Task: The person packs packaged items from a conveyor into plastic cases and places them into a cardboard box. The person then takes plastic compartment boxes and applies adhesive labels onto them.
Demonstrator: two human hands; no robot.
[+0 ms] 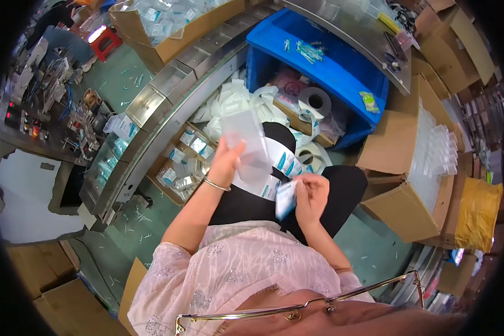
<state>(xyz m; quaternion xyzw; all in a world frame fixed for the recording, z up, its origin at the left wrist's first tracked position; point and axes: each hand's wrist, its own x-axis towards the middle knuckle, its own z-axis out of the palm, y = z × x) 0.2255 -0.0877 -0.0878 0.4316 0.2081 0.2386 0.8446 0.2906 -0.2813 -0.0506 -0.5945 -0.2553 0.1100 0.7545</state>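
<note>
My left hand [226, 163], with a bangle at the wrist, is closed on a translucent plastic box [244, 130] held above my lap. Its outline is slightly blurred. Pinched in my right hand [312, 197] is a blue-and-white label [286, 203], held in front of my lap. A backing strip of similar labels [286, 162] curves over my dark trousers between the two hands. Beyond my knees stands a white label roll [315, 102] inside a blue plastic crate [319, 61], and another roll [315, 154] lies lower, close to my right knee.
Crumpled white backing paper [235, 101] piles up ahead of me. To the left, a carton of labelled boxes [179, 162] sits below a curved metal conveyor [145, 109]. An open carton of clear plastic trays [431, 151] stands at the right. Small scraps litter the green floor.
</note>
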